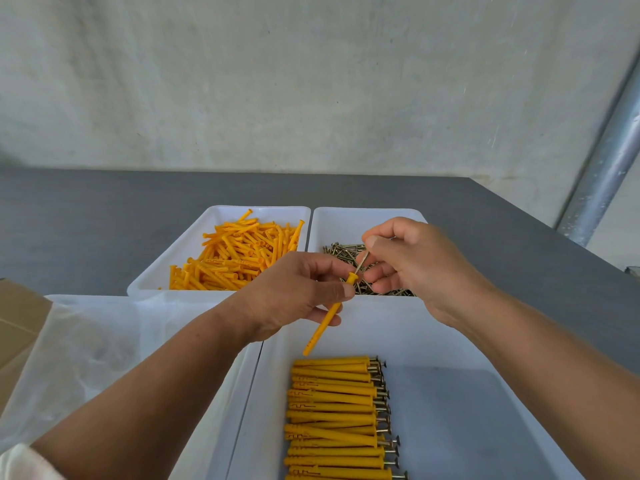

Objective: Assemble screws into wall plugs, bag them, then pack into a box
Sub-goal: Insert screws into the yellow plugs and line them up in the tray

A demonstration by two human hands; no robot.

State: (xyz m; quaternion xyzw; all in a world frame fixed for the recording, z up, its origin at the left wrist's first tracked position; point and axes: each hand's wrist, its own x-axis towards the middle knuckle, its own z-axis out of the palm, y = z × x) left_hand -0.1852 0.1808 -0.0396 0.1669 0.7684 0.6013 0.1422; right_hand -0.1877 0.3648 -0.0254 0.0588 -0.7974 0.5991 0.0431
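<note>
Plug (325, 320), yellow, pinched near its collar by L hand (294, 292), tip slanting down over near tray (388, 334). Screw (362, 260) pinched in R hand (408, 261) fingertips, point aimed at plug's open end, v. close; can't tell if touching. Behind, side by side: tray w/ loose plugs (235, 258) on left, tray w/ loose screws (343, 252) on right. Row of finished plug-and-screw sets (332, 410) lying in near tray. Clear bags (86, 358) and cardboard box (17, 323) far left, on grey table (86, 220).

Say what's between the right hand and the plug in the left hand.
Head view: one screw, pinched by the right hand, spans the gap, angled toward the collar of the yellow wall plug the left hand grips.
</note>
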